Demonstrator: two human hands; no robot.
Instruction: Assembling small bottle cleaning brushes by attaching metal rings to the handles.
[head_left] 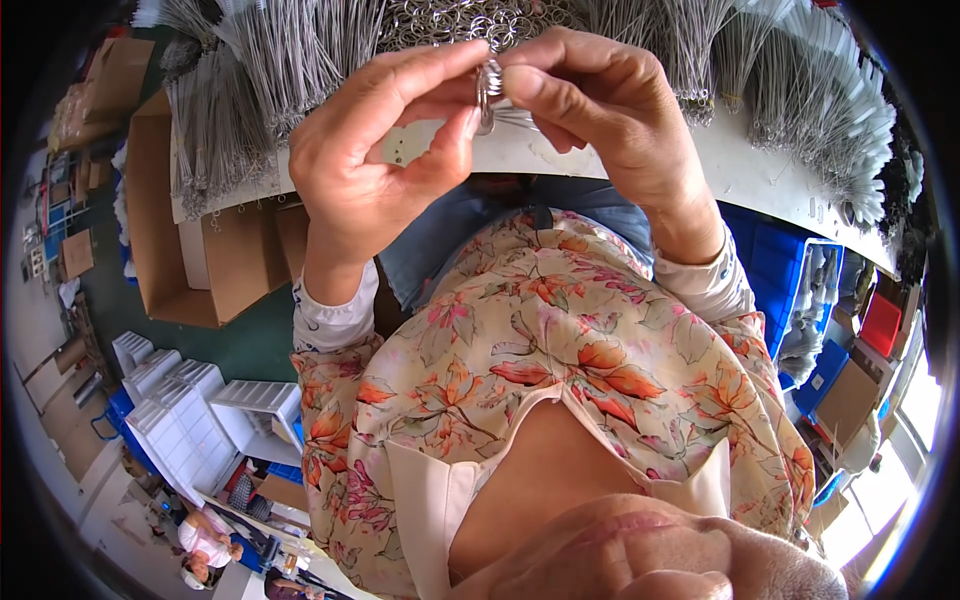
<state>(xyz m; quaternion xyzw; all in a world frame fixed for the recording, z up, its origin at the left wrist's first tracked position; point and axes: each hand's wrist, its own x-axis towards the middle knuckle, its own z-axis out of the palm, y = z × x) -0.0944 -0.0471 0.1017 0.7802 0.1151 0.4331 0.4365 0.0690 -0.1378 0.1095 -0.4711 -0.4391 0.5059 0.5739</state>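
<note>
Here my left hand (375, 150) and right hand (605, 105) pinch small metal rings (491, 80) between fingertips, near side of the loose ring pile (430, 20). Light, even pressure should stop them slipping.

a cream top (560, 345) is printed with orange and pink flowers and grey-green leaves. its plain pale collar (428, 510) lies open in wide flaps. the left hand (385, 150) and right hand (610, 105) are bare, below white cuffs (335, 318) with small dark markings. the trousers (420, 262) are blue.
</note>
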